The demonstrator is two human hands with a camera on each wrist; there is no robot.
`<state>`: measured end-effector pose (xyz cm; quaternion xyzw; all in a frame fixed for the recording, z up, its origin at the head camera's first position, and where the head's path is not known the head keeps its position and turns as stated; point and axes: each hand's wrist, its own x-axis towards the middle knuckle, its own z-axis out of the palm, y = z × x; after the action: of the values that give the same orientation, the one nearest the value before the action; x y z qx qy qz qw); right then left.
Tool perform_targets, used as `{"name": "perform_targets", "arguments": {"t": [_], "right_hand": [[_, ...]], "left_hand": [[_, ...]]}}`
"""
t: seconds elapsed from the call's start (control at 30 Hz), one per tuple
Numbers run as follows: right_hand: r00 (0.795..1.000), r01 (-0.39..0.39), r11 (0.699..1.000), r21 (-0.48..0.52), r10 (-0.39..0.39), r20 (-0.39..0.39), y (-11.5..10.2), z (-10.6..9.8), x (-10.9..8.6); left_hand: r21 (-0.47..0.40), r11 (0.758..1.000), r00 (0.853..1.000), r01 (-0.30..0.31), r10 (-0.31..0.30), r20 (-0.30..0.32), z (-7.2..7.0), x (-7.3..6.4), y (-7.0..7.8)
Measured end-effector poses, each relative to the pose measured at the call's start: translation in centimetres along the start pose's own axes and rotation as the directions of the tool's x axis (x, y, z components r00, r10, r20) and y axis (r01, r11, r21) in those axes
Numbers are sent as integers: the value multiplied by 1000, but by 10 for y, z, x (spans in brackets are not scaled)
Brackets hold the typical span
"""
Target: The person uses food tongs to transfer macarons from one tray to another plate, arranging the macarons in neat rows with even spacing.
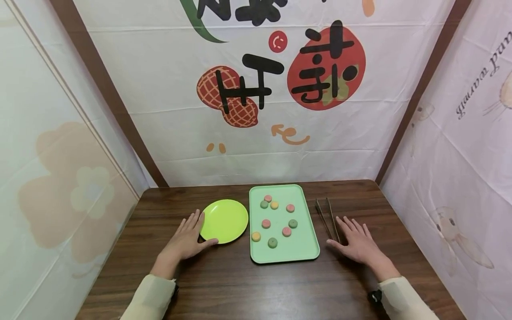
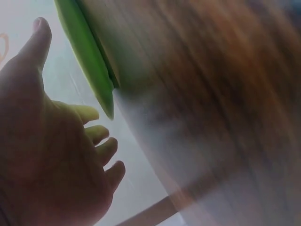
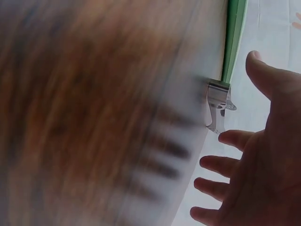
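Note:
My left hand (image 1: 185, 238) has its fingers extended and thumb spread, at the left edge of a lime-green plate (image 1: 224, 221). In the left wrist view the plate (image 2: 87, 56) is edge-on beyond the hand; whether they touch, I cannot tell. On the other side, my right hand (image 1: 358, 242) is spread beside metal tongs (image 1: 332, 218), holding nothing. The right wrist view shows the tongs (image 3: 217, 94) near the index fingertip, and finger shadows on the table. Between the hands lies a mint-green tray (image 1: 280, 255) with several macarons (image 1: 273, 242) in pink, green and yellow.
The dark wood table (image 1: 296, 289) carries the plate, tray and tongs in a row. A white printed curtain (image 1: 180, 146) hangs behind its far edge, with similar sheets on the left and right sides.

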<state>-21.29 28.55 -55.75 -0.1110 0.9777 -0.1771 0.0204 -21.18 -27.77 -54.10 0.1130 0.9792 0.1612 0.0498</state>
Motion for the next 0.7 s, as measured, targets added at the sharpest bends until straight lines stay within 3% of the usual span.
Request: {"name": "perform_targets", "arguments": {"t": [0.7], "right_hand": [[1000, 10, 998, -63, -9, 9, -1, 5, 7]], "left_hand": [[-42, 999, 994, 11, -7, 106, 4, 14, -7]]}}
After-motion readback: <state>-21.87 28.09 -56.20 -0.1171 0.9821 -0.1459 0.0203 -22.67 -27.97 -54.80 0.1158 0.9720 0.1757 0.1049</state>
